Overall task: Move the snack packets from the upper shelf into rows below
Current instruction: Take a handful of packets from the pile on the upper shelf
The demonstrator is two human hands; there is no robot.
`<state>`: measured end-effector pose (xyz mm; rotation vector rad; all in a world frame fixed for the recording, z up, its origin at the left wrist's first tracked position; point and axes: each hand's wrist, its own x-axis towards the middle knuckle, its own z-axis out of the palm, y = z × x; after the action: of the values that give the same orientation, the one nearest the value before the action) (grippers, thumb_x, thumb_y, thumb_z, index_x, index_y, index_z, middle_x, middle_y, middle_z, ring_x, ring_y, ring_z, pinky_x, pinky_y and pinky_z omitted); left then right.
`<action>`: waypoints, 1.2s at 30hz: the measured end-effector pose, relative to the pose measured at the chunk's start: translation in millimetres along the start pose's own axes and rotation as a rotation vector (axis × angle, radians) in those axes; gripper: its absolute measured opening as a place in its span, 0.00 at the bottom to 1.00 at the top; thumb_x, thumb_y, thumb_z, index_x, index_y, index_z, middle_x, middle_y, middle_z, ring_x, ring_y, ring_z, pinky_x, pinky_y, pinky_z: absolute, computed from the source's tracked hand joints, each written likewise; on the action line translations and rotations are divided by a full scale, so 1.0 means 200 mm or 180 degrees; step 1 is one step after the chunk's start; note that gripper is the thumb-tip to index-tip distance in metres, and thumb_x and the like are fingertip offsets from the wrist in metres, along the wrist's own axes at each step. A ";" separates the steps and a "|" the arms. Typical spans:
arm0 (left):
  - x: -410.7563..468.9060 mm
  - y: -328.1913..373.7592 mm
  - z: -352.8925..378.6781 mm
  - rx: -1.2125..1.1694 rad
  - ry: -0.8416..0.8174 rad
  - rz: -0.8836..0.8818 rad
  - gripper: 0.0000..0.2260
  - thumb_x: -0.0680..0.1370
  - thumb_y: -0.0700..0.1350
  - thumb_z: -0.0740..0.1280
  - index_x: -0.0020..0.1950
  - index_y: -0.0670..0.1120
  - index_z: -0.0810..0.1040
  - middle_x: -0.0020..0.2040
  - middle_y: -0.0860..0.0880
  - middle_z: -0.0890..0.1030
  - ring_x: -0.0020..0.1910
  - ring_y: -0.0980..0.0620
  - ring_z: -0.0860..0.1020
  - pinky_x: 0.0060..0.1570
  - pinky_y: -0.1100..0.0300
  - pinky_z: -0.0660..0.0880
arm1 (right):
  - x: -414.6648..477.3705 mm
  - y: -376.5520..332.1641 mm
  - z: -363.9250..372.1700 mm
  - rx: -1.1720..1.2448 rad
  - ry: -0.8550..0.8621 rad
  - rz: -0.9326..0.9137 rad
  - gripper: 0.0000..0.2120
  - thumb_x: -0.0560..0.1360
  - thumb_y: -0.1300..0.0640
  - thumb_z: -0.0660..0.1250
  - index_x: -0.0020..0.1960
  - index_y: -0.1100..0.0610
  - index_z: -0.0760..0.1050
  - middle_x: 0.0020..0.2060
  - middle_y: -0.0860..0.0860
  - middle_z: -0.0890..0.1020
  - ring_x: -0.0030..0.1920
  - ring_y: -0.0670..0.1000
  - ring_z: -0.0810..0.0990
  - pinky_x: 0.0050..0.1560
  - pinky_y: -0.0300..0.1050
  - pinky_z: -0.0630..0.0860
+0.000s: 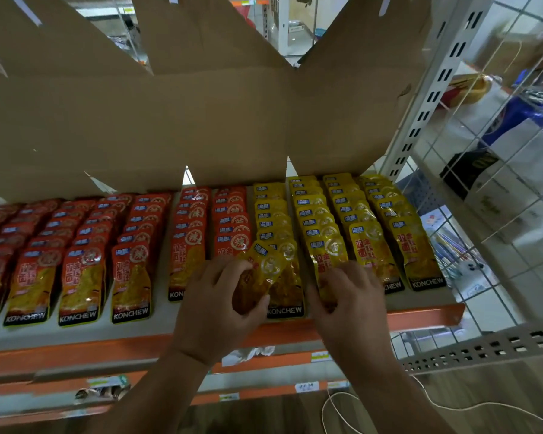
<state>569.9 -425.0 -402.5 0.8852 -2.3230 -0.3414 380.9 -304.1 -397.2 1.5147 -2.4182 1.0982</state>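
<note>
Rows of snack packets lie overlapped on the shelf: red ones on the left, yellow ones on the right. My left hand grips a tilted yellow packet over the front of a yellow row. My right hand pinches the lower part of the front packet of the neighbouring yellow row, its fingers curled over it. A large open cardboard box stands on the shelf above the rows; its inside is hidden.
The shelf has an orange front edge. A white slotted upright and a wire mesh side panel close off the right. Lower shelves with price tags sit below. White cables hang at the bottom right.
</note>
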 end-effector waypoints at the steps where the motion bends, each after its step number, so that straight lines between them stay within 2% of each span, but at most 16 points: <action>1: 0.00 0.00 0.00 -0.0010 -0.0001 -0.0013 0.21 0.74 0.61 0.71 0.59 0.48 0.76 0.54 0.49 0.78 0.53 0.48 0.76 0.54 0.54 0.77 | -0.03 -0.06 0.01 0.0026 -0.0209 -0.0133 0.09 0.76 0.47 0.67 0.44 0.53 0.78 0.42 0.47 0.76 0.45 0.52 0.73 0.47 0.53 0.73; 3: 0.00 -0.01 0.00 -0.0026 -0.0010 -0.0035 0.22 0.74 0.62 0.72 0.59 0.47 0.77 0.54 0.49 0.78 0.52 0.48 0.77 0.53 0.52 0.78 | -0.08 -0.17 0.05 0.0017 -0.0540 -0.0259 0.09 0.77 0.46 0.64 0.47 0.50 0.78 0.43 0.45 0.77 0.46 0.50 0.73 0.48 0.52 0.72; 7: -0.01 -0.02 -0.01 -0.0214 -0.0010 -0.0093 0.23 0.75 0.63 0.71 0.59 0.46 0.78 0.55 0.49 0.79 0.53 0.49 0.77 0.53 0.51 0.78 | -0.09 -0.28 0.11 0.0156 -0.0646 -0.0146 0.10 0.77 0.47 0.61 0.48 0.51 0.78 0.42 0.45 0.76 0.45 0.50 0.73 0.48 0.54 0.74; 13: -0.01 -0.02 -0.03 -0.0537 -0.0167 -0.0071 0.24 0.74 0.61 0.72 0.61 0.46 0.77 0.57 0.51 0.77 0.55 0.56 0.73 0.57 0.67 0.73 | -0.02 -0.34 0.08 0.0271 -0.0697 0.0193 0.17 0.77 0.41 0.60 0.52 0.54 0.76 0.45 0.46 0.74 0.45 0.48 0.73 0.45 0.48 0.76; 15: -0.01 -0.02 -0.04 -0.0593 -0.0161 0.0038 0.23 0.74 0.59 0.74 0.61 0.45 0.77 0.57 0.51 0.77 0.55 0.56 0.74 0.56 0.67 0.73 | 0.00 -0.34 0.07 0.0243 -0.0807 0.0342 0.19 0.76 0.39 0.61 0.55 0.52 0.74 0.48 0.46 0.73 0.47 0.47 0.73 0.46 0.48 0.77; 20: -0.02 -0.04 -0.02 -0.0639 -0.0249 0.0346 0.22 0.75 0.56 0.74 0.61 0.43 0.78 0.56 0.50 0.79 0.54 0.51 0.78 0.53 0.53 0.78 | 0.05 -0.34 0.05 -0.0043 -0.0797 0.0482 0.31 0.70 0.39 0.72 0.66 0.54 0.72 0.54 0.48 0.73 0.54 0.52 0.74 0.51 0.48 0.76; 23: -0.03 -0.06 -0.01 -0.0491 -0.0216 0.0699 0.22 0.73 0.53 0.77 0.60 0.43 0.79 0.58 0.48 0.81 0.57 0.49 0.79 0.59 0.55 0.76 | 0.07 -0.34 0.04 -0.0240 -0.0964 0.0572 0.38 0.68 0.43 0.75 0.73 0.56 0.67 0.60 0.52 0.72 0.60 0.55 0.73 0.57 0.50 0.75; 26: -0.04 -0.06 0.00 -0.0361 -0.0193 0.0908 0.24 0.71 0.53 0.79 0.62 0.44 0.78 0.61 0.47 0.81 0.61 0.49 0.78 0.65 0.58 0.72 | 0.08 -0.32 0.04 -0.0250 -0.0859 0.0582 0.36 0.70 0.45 0.75 0.73 0.56 0.68 0.61 0.52 0.74 0.61 0.56 0.74 0.57 0.50 0.76; 29: -0.04 -0.06 0.00 -0.0159 -0.0292 0.0864 0.26 0.72 0.55 0.78 0.66 0.46 0.76 0.65 0.47 0.79 0.65 0.47 0.76 0.66 0.51 0.72 | 0.07 -0.28 0.03 -0.0270 -0.0607 0.0595 0.35 0.70 0.41 0.75 0.71 0.56 0.71 0.59 0.51 0.76 0.59 0.55 0.75 0.56 0.50 0.75; 32: -0.02 -0.05 0.00 0.0176 -0.0347 0.0590 0.26 0.74 0.58 0.73 0.68 0.47 0.76 0.68 0.46 0.77 0.68 0.43 0.74 0.65 0.42 0.73 | 0.07 -0.18 -0.02 -0.0380 -0.0375 0.0781 0.37 0.70 0.39 0.76 0.72 0.57 0.72 0.58 0.53 0.78 0.61 0.56 0.74 0.60 0.53 0.74; 36: -0.01 -0.03 0.00 0.0470 -0.0427 0.0371 0.27 0.75 0.61 0.68 0.70 0.47 0.75 0.69 0.43 0.75 0.71 0.40 0.71 0.68 0.40 0.70 | 0.07 0.02 -0.09 -0.0585 -0.0159 0.1123 0.38 0.69 0.41 0.77 0.73 0.59 0.72 0.60 0.57 0.79 0.61 0.62 0.74 0.62 0.60 0.73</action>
<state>573.8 -427.8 -406.8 0.8135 -2.5380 -0.1866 365.5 -302.6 -380.0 1.1019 -2.8046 0.8605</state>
